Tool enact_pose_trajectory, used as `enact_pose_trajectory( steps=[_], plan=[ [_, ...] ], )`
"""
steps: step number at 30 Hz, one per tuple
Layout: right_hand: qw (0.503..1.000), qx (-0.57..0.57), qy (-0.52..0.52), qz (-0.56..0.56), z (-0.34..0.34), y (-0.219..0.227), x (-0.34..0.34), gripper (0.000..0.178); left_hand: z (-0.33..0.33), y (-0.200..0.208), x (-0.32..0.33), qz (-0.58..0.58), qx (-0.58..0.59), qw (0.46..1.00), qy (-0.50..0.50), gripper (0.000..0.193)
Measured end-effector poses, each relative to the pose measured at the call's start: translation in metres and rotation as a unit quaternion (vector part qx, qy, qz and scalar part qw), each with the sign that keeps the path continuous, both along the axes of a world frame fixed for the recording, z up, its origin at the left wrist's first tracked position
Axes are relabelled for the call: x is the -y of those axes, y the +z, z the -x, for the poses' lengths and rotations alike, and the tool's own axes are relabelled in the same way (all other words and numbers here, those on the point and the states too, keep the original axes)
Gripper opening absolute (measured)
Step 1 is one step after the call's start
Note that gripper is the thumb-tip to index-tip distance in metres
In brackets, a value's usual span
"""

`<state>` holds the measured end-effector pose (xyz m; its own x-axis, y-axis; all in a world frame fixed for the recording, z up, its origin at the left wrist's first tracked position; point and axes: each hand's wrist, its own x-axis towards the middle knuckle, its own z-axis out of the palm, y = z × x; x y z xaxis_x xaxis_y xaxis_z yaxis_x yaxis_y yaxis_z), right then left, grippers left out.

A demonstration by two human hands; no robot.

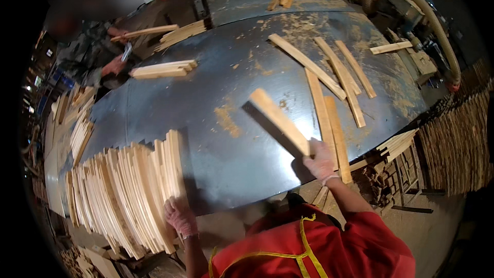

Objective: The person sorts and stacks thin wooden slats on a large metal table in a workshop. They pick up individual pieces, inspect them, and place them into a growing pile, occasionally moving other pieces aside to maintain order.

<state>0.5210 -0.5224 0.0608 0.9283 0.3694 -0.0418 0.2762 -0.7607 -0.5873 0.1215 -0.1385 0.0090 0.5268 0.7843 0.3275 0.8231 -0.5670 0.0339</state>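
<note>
My right hand (320, 161), in a pale glove, grips the near end of a wooden strip (280, 121). The strip is raised above the metal tabletop, its far end pointing up and to the left, with a dark shadow beside it. At the lower left, a long row of wooden strips (121, 195) stands packed side by side on the table. My left hand (180, 217), gloved too, is closed at the near right end of that row, fingers curled against the outermost strip. Several loose strips (337, 80) lie scattered just beyond my right hand, some crossing each other.
Sawdust patches speckle the metal table (206, 170). Across it at the far left, a co-worker's hands (114, 66) hold a strip and a metal tool near a small strip pile (163, 69). Machinery with a ribbed hose (446, 41) stands at right, above stacked wood (455, 139).
</note>
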Motion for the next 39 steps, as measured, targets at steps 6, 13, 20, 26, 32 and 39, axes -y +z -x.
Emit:
enact_pose_trajectory(
  steps=[6, 13, 20, 26, 32, 39],
  plan=[
    [0.982, 0.017, -0.116, 0.148, -0.02, -0.043, 0.146, 0.092, -0.103, 0.041, 0.07, 0.117, -0.029, 0.981, -0.152, 0.071],
    [0.955, -0.261, -0.132, -0.046, -0.032, 0.028, 0.111, 0.1, -0.22, 0.004, 0.194, 0.335, 0.117, 0.872, -0.337, 0.06],
    [0.791, -0.523, 0.061, -0.312, 0.006, 0.021, 0.026, 0.081, -0.302, 0.072, 0.233, 0.872, 0.307, 0.379, -0.045, 0.034],
    [0.992, -0.001, -0.044, 0.114, -0.09, -0.004, 0.025, 0.085, -0.258, 0.008, 0.163, 0.691, 0.239, 0.682, -0.02, 0.04],
    [0.991, -0.076, -0.098, -0.053, -0.068, -0.022, 0.004, 0.08, -0.193, 0.065, 0.126, 0.339, -0.002, 0.94, -0.03, 0.054],
    [0.657, -0.531, -0.045, -0.533, 0.04, -0.011, -0.038, 0.073, -0.112, 0.045, 0.108, 0.242, -0.041, 0.958, -0.15, 0.068]
  ],
)
